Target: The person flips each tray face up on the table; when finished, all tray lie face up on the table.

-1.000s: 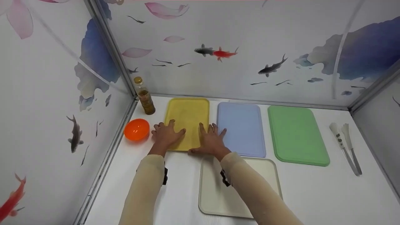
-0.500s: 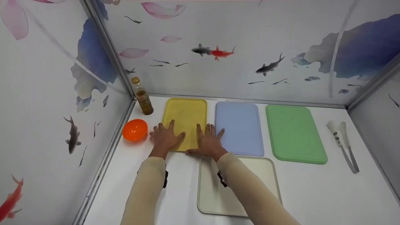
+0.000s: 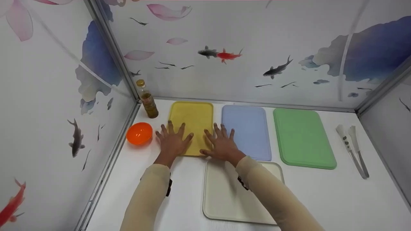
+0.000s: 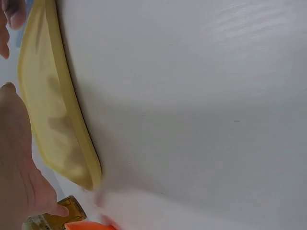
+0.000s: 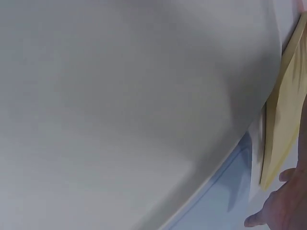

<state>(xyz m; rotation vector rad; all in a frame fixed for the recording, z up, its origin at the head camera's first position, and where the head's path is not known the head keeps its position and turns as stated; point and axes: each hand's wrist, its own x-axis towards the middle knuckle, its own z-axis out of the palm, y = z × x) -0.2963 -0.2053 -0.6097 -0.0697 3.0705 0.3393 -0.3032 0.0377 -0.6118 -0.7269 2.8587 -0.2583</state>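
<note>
My left hand (image 3: 172, 142) is over the near left corner of a yellow tray (image 3: 192, 114), its fingers spread. The left wrist view shows the hand raised above the tray's rim, with shadows of fingers on the yellow surface. My right hand (image 3: 222, 144) spreads its fingers over the near right edge of the same tray. Its outer fingers overlap the blue tray (image 3: 247, 125) in the head view. Neither hand holds anything. Under my right wrist lies an off-white tray (image 3: 221, 199), partly hidden by the sleeve.
An orange bowl (image 3: 140, 133) stands left of my left hand, with a gold-capped bottle of brown liquid (image 3: 148, 104) behind it. A green tray (image 3: 303, 138) lies to the right, then tongs (image 3: 353, 150). Patterned walls close in the white table (image 3: 321, 199).
My hands have lifted from the near corners of the yellow tray and spread their fingers wider. The right hand has shifted right; the trays stay in place.
</note>
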